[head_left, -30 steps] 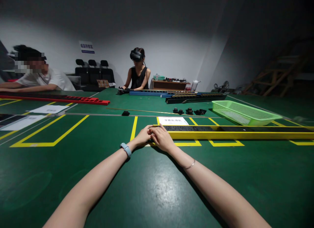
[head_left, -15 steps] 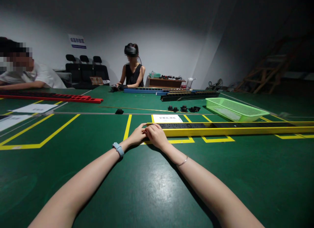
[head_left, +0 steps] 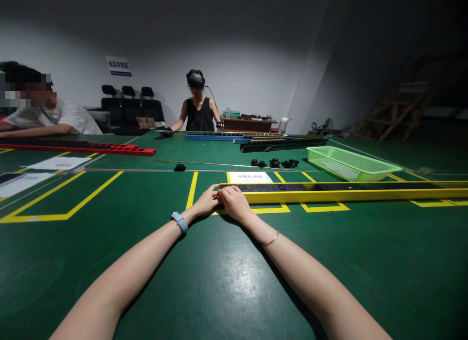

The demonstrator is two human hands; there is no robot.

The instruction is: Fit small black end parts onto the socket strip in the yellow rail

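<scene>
Yellow rail (head_left: 351, 196) against curled fingers (head_left: 227, 193)

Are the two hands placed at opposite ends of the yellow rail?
No, the left hand and right hand are close together at one end of the yellow rail.

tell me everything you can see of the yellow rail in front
The yellow rail is long and straight, with smooth sides that look like painted metal and a black upper face. Socket-like fittings show in that face toward its left end. It lies along the green table, running out of the picture at right. The right hand covers its left end; the left hand is there too, fingertips partly hidden.
</scene>
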